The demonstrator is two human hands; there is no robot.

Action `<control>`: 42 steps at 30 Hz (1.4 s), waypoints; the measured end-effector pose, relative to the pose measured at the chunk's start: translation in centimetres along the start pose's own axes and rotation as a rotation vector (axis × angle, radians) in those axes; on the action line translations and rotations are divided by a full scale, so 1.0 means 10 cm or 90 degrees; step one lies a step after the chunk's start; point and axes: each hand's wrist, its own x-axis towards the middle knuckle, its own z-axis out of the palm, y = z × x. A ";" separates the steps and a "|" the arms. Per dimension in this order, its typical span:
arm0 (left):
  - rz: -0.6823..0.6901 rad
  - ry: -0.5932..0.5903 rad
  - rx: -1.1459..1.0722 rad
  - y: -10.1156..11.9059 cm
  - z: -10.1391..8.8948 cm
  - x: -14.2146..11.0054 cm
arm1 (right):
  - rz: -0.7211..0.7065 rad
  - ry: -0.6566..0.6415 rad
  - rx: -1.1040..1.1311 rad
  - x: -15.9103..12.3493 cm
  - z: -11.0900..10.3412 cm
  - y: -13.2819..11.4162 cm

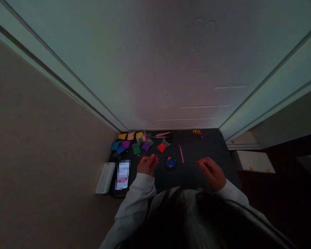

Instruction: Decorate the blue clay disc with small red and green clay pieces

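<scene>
My left hand (147,165) is raised over the dark table with its fingers curled together. Anything inside it is too small to make out. To its right lies a small round blue piece (170,162) with a green edge and a pink bit on it. Pink curved tweezers (181,154) rest beside that piece, untouched. My right hand (213,173) hovers at the table's right side, thumb and fingers drawn together at the tips. Whether a tiny thing is pinched there I cannot see. Nearest the left hand are small bags of green clay-like material (137,149) and purple material (145,147).
A red packet (161,148), black scissors (168,137) and a pink tool (163,134) lie toward the back. A red piece with yellow dots (197,132) sits at back right. A lit phone (122,175) and a white case (105,178) are at left. A white door (145,69) bounds the back.
</scene>
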 end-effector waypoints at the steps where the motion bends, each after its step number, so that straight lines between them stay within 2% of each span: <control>1: 0.002 -0.006 0.001 0.00 0.00 0.00 | 0.002 -0.002 0.002 0.00 0.00 0.00; 12: 0.003 -0.056 -0.009 -0.08 -0.06 0.03 | -0.007 -0.007 -0.005 0.01 -0.01 0.01; 20: -0.021 -0.037 -0.042 -0.07 -0.08 0.05 | -0.008 -0.010 -0.011 0.01 0.01 0.05; 31: -0.031 -0.062 -0.060 -0.11 -0.12 0.08 | -0.016 -0.012 -0.018 -0.01 0.02 0.04; 36: -0.054 -0.123 -0.048 -0.12 -0.02 -0.02 | -0.089 -0.032 -0.093 0.01 0.10 -0.01; 42: -0.124 -0.264 -0.003 -0.22 0.29 -0.29 | -0.155 -0.049 -0.171 0.07 0.31 -0.07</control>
